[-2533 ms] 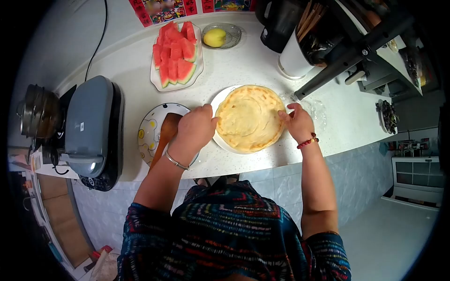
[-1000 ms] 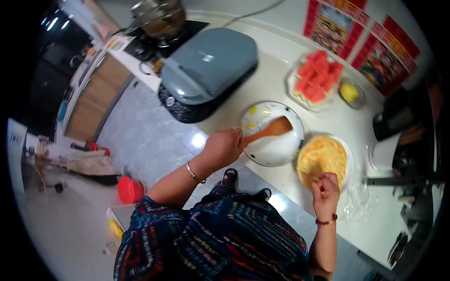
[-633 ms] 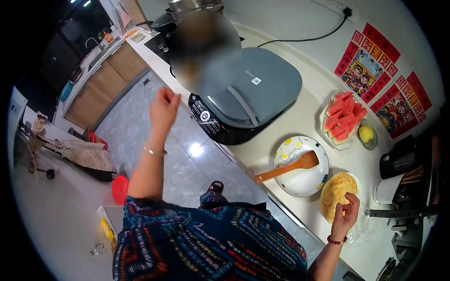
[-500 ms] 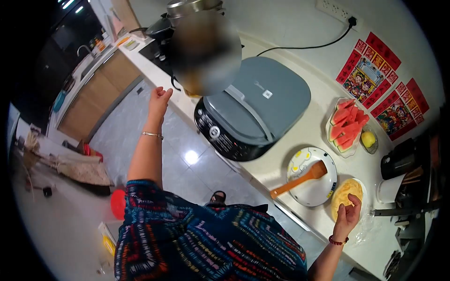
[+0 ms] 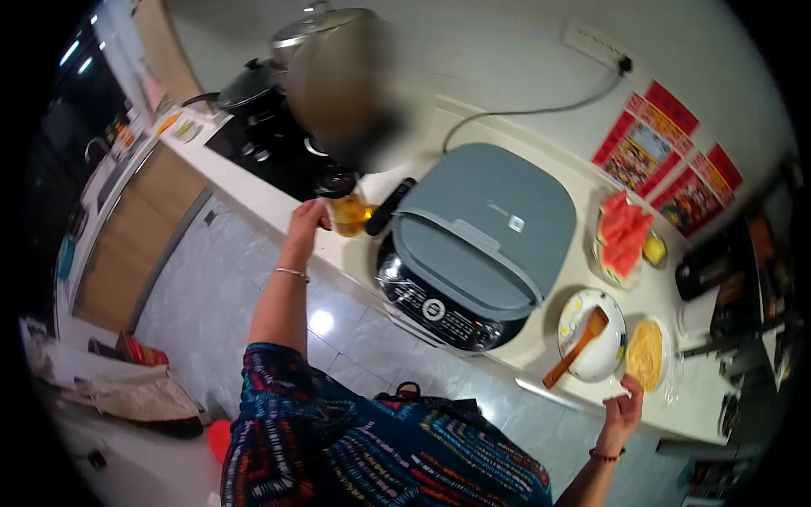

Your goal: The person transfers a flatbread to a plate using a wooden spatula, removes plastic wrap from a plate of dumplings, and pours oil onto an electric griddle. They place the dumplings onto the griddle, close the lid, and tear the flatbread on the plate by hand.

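Note:
My left hand is at the counter's front edge, its fingers curled against the left side of a glass oil jug with a black lid and yellow liquid. The jug stands on the counter; its handle is hidden by the fingers. My right hand hovers loosely bent and empty by the front edge, just below a plate with a yellow flatbread. Left of that, a wooden spatula lies across a white patterned plate. Between my hands sits a large grey-lidded electric griddle.
Cut watermelon and a yellow fruit stand by the wall. A black stove at the left carries a lidded pan and a steel pot. A blurred round patch hides part of the stove. The griddle's cord runs to the wall socket.
My left hand has moved in to the oil jug, which now shows clear of the blurred patch. The view has shifted. My right hand stays near the flatbread, slightly lower.

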`<state>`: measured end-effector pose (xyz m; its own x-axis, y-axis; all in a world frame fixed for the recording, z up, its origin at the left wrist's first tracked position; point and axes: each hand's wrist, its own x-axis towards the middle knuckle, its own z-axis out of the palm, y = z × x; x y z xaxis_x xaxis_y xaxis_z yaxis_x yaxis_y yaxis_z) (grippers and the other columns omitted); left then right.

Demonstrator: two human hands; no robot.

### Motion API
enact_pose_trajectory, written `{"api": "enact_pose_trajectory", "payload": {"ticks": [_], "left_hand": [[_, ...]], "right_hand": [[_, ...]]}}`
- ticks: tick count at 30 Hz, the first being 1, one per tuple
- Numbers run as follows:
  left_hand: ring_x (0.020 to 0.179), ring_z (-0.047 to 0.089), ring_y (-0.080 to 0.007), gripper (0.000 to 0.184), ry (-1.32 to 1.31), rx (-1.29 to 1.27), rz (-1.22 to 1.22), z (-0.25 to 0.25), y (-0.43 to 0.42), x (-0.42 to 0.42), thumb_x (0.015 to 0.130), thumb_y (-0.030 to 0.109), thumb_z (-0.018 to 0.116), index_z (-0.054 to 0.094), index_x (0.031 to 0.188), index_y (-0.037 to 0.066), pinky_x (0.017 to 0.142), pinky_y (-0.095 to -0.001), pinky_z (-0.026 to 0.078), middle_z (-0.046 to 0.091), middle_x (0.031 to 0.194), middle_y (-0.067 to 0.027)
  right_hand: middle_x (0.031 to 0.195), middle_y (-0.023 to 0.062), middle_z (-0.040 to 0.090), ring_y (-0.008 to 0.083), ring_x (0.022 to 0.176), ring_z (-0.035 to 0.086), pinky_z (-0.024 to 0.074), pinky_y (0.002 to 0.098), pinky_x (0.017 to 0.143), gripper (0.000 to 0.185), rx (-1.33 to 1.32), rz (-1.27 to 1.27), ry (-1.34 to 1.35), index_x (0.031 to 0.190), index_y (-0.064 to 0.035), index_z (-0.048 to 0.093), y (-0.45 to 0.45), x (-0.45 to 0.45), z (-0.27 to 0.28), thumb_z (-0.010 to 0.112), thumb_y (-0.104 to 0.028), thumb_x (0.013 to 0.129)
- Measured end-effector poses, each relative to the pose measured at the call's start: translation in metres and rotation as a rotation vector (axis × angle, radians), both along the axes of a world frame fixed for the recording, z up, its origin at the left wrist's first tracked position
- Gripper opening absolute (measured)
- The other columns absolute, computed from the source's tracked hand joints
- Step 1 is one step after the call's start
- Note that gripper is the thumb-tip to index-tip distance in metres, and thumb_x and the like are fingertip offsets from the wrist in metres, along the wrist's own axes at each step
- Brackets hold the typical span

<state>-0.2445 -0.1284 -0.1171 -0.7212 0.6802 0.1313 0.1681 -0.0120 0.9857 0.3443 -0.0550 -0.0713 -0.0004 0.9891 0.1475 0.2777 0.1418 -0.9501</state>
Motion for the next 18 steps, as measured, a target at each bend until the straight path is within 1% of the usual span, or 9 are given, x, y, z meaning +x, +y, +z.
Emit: {"api": "enact_pose_trajectory", "payload": {"ticks": [1, 3, 5, 6, 9, 11, 14, 17, 18], "left_hand": [[0.048, 0.041, -0.0076, 0.023, -0.143, 0.102, 0.038, -0.01, 0.005, -0.004, 0.082, 0.021, 0.052, 0.047, 0.065, 0.007, 0.047, -0.0207, 0.033, 0.045, 0.054, 0.0012], [0.045, 0.036, -0.0062, 0.02, -0.248, 0.224, 0.118, -0.011, 0.01, -0.002, 0.082, 0.019, 0.053, 0.046, 0.066, 0.008, 0.045, -0.0203, 0.029, 0.04, 0.052, 0.0033], [0.046, 0.031, -0.0057, 0.022, -0.29, 0.31, 0.171, -0.002, 0.009, 0.005, 0.083, 0.018, 0.051, 0.044, 0.065, 0.009, 0.044, -0.0207, 0.026, 0.035, 0.052, 0.0043], [0.046, 0.026, -0.0053, 0.024, -0.343, 0.378, 0.202, 0.001, 0.003, 0.011, 0.084, 0.017, 0.049, 0.041, 0.063, 0.01, 0.043, -0.0211, 0.024, 0.03, 0.051, 0.0053], [0.045, 0.024, -0.0056, 0.024, -0.337, 0.458, 0.266, 0.018, -0.027, 0.021, 0.084, 0.018, 0.048, 0.04, 0.063, 0.01, 0.043, -0.0222, 0.023, 0.027, 0.051, 0.0057], [0.045, 0.027, -0.0062, 0.023, -0.29, 0.476, 0.299, 0.03, -0.055, 0.024, 0.084, 0.019, 0.049, 0.041, 0.064, 0.01, 0.044, -0.0228, 0.025, 0.031, 0.051, 0.005], [0.045, 0.034, -0.0062, 0.013, -0.23, 0.413, 0.446, 0.045, -0.103, 0.031, 0.079, 0.015, 0.055, 0.049, 0.071, 0.007, 0.043, -0.0218, 0.028, 0.038, 0.052, 0.0044], [0.043, 0.033, -0.0065, 0.013, -0.26, 0.445, 0.485, 0.058, -0.155, 0.036, 0.078, 0.015, 0.057, 0.049, 0.07, 0.008, 0.044, -0.022, 0.03, 0.038, 0.052, 0.0041], [0.042, 0.033, -0.0065, 0.014, -0.271, 0.421, 0.507, 0.064, -0.173, 0.038, 0.077, 0.015, 0.057, 0.049, 0.07, 0.008, 0.044, -0.0223, 0.031, 0.038, 0.051, 0.0043]], "right_hand": [[0.112, 0.0064, 0.046, 0.0021, 0.059, 0.039, 0.0351, 0.0143, 0.058, 0.038, 0.023, -0.008, 0.034, 0.097, -0.003, 0.049, -0.001, -0.001, 0.001, 0.047, 0.013, 0.061], [0.111, 0.0078, 0.045, 0.0032, 0.06, 0.041, 0.0367, 0.0155, 0.06, 0.038, 0.043, 0.005, 0.026, 0.098, -0.0017, 0.049, -0.002, -0.005, 0.003, 0.047, 0.012, 0.063], [0.109, 0.0077, 0.046, 0.0042, 0.061, 0.042, 0.0381, 0.0167, 0.061, 0.036, 0.013, 0.045, 0.069, 0.098, -0.001, 0.048, -0.003, -0.011, 0.008, 0.047, 0.012, 0.064], [0.107, 0.0079, 0.047, 0.0066, 0.067, 0.045, 0.0403, 0.0193, 0.064, 0.036, 0.041, 0.104, 0.022, 0.101, -0.0009, 0.048, -0.003, -0.013, 0.011, 0.047, 0.008, 0.066], [0.108, 0.0084, 0.047, 0.0064, 0.065, 0.044, 0.0399, 0.0189, 0.064, 0.033, 0.078, 0.175, -0.002, 0.098, -0.0009, 0.048, 0.008, -0.016, 0.01, 0.047, 0.008, 0.065], [0.109, 0.0088, 0.046, 0.0057, 0.064, 0.042, 0.0401, 0.0186, 0.062, 0.032, 0.086, 0.246, 0.053, 0.097, -0.0011, 0.048, 0.012, -0.027, 0.006, 0.048, 0.007, 0.065], [0.111, 0.0095, 0.043, 0.005, 0.062, 0.042, 0.0405, 0.0176, 0.06, 0.031, 0.061, 0.401, 0.114, 0.096, -0.0016, 0.049, 0.012, -0.057, 0.005, 0.052, 0.006, 0.066], [0.112, 0.0113, 0.041, 0.0072, 0.062, 0.044, 0.0409, 0.0186, 0.061, 0.029, 0.037, 0.625, 0.249, 0.092, -0.0015, 0.048, -0.006, -0.114, 0.034, 0.053, 0.007, 0.065], [0.112, 0.0113, 0.041, 0.0072, 0.062, 0.044, 0.0409, 0.0186, 0.061, 0.029, 0.043, 0.633, 0.242, 0.092, -0.0015, 0.048, -0.012, -0.131, 0.039, 0.053, 0.007, 0.065]]}}
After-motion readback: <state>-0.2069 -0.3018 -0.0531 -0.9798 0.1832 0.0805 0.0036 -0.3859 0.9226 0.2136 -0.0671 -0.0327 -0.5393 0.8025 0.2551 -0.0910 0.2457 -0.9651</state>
